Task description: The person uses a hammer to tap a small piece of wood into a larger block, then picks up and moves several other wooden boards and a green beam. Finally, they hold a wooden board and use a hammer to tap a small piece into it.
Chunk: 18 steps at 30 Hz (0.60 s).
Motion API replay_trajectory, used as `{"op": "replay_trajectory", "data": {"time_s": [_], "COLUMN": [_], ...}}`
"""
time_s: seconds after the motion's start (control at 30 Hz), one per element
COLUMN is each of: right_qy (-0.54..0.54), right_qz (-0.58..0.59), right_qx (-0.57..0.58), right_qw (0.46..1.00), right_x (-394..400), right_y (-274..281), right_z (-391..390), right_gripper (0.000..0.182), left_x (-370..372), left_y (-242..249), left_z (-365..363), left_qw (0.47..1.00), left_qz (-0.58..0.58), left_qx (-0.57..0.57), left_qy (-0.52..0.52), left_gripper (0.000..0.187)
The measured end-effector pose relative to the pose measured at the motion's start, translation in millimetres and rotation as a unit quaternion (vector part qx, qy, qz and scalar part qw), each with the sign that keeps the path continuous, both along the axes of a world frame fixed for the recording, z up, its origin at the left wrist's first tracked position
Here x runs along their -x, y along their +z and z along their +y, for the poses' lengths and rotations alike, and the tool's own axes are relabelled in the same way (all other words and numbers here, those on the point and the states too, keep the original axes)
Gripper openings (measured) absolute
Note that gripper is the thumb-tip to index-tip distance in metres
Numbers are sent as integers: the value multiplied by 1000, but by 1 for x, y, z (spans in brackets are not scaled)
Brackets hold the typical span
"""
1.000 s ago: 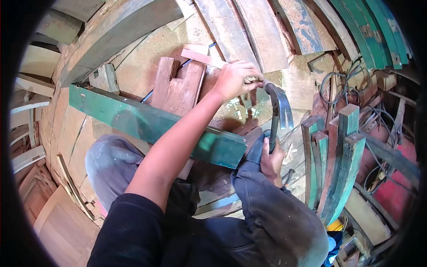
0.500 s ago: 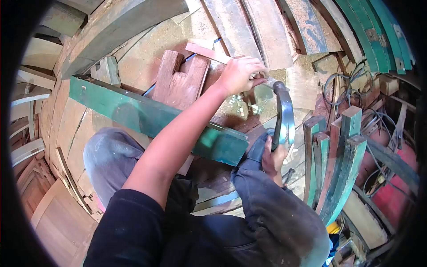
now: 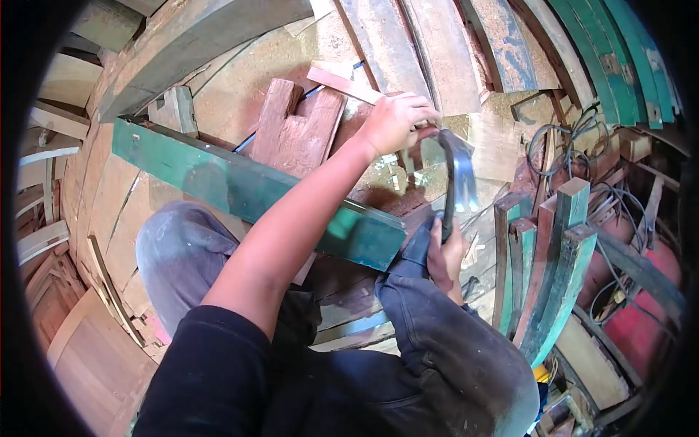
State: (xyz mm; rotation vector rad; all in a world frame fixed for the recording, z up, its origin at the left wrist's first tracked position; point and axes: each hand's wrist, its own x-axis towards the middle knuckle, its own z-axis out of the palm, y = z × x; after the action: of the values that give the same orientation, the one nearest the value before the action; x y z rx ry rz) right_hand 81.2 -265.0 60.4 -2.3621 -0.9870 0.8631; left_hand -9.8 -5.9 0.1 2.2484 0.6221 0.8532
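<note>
My left hand (image 3: 397,124) is closed around a thin wooden strip (image 3: 344,83), whose pale end sticks out to the upper left over a notched reddish wood block (image 3: 295,131). In my closed right hand (image 3: 446,256), beside my right knee, is a dark-handled metal tool (image 3: 450,175). It stands roughly upright in view, with a shiny, motion-smeared metal part on its right side. Its top end lies right at the fingers of my left hand, and I cannot tell its exact kind. A green-painted beam (image 3: 247,191) lies across in front of my knees, beneath my left forearm.
Green-edged wood pieces (image 3: 551,269) stand to the right of my leg. Behind them are coiled cables (image 3: 571,142) and a red rounded object (image 3: 648,298). Broad planks (image 3: 386,44) lie ahead, and a thick curved timber (image 3: 207,51) rests at the upper left.
The tool's top has swung slightly left, toward my left hand, and my right hand has turned a little with it. My left hand has stayed almost still on the strip.
</note>
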Motion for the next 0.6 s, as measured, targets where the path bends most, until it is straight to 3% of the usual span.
{"op": "replay_trajectory", "data": {"time_s": [0.07, 0.27, 0.37, 0.53, 0.6], "right_qy": [-2, 3, 2, 3, 16], "right_qz": [3, -23, 27, 14, -13], "right_qx": [9, -149, 17, -25, -95], "right_qw": [1000, 989, 999, 1000, 995], "right_x": [0, 3, -4, -5, -6], "right_y": [-3, 22, 34, 57, 51], "right_z": [2, 8, 22, 23, 20], "right_gripper": [20, 25, 23, 24, 22], "left_x": [1, 1, 0, 1, 2], "left_y": [-1, -2, 0, -4, -2], "left_z": [0, -2, 0, -3, -3], "left_qw": [1000, 1000, 1000, 1000, 1000], "left_qz": [-3, -8, -8, 0, 11], "left_qx": [-11, -1, -15, 18, 4], "left_qy": [-5, 6, 10, 7, 6], "left_gripper": [18, 18, 18, 19, 20]}}
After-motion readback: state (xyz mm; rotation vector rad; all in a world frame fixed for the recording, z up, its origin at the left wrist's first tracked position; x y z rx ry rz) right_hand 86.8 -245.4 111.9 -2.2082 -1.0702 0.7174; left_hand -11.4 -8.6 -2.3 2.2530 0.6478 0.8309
